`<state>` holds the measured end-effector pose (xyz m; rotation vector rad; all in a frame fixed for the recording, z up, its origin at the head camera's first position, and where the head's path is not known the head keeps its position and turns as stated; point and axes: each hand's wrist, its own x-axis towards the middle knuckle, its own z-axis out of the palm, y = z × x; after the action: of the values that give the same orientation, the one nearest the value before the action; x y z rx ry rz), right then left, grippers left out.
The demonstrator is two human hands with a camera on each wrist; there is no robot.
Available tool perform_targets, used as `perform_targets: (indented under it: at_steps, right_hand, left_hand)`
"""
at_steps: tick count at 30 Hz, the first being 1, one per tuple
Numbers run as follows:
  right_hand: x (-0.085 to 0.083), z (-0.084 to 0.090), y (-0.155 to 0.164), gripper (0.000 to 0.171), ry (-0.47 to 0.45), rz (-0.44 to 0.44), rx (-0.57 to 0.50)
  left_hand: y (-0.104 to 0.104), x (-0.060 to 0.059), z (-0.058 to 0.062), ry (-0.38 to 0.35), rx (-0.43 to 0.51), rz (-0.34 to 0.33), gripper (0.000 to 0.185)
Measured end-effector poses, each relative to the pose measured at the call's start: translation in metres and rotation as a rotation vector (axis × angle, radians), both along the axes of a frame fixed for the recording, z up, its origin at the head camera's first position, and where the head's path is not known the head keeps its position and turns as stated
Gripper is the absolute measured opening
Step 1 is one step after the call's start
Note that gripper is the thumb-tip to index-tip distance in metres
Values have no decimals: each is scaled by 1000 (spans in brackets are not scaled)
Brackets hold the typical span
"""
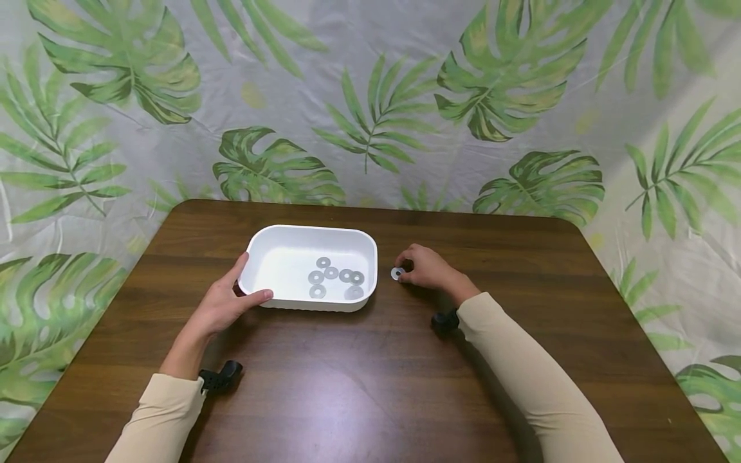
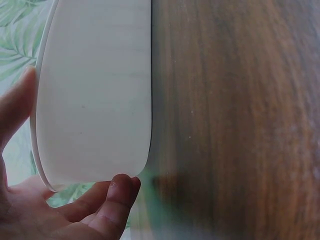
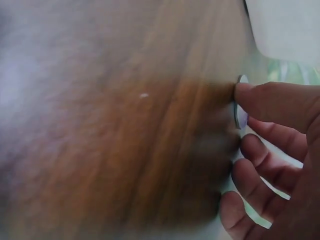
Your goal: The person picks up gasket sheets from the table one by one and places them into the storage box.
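Observation:
A white plastic tub (image 1: 307, 305) with rounded corners sits left of the table's middle. My left hand (image 1: 222, 306) holds its left end, thumb over the near rim and fingers against the end wall. In the left wrist view, fingertips (image 2: 120, 187) touch the tub's lower corner. Several flat metal washers (image 1: 316, 291) lie inside, mostly toward the right, a few overlapping. Just right of the tub, my right hand (image 1: 429, 267) pinches another washer (image 3: 242, 119) between thumb and index finger, close over the table. The other fingers curl loosely beside it.
The dark brown wooden table (image 1: 359, 373) reaches back to a hanging cloth (image 1: 399, 180) printed with green leaves. A black wrist mount (image 1: 222, 377) sits on the left wrist, and another black mount (image 1: 444, 321) on the right.

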<state>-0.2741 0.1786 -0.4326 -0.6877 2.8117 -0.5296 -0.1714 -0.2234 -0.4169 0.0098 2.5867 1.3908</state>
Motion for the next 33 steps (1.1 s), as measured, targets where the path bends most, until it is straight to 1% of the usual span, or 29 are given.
perform_targets:
  at_steps: [4,9,14,19,25,28,33]
  right_hand:
    - [-1,1,-2,25,-17,-6,-5]
    - [1,0,-1,24,-51,-30,-73]
    - [3,-1,1,25,-53,-27,-106]
    - [3,-3,3,27,-72,-4,-135]
    - [3,-3,7,39,-147,26,-179]
    - [4,-2,8,42,-174,43,-179]
    - [2,-2,9,38,-154,71,-171]
  left_hand:
    - [1,0,0,2,3,-4,107]
    - [2,-1,1,3,4,-5,107]
    - [1,-1,0,7,2,-8,107]
    - [1,-1,-1,3,-5,-9,107]
    - [0,0,-2,0,-5,-9,107]
    - [0,0,-1,1,-4,-7,107]
    - [0,0,0,9,1,-7,107]
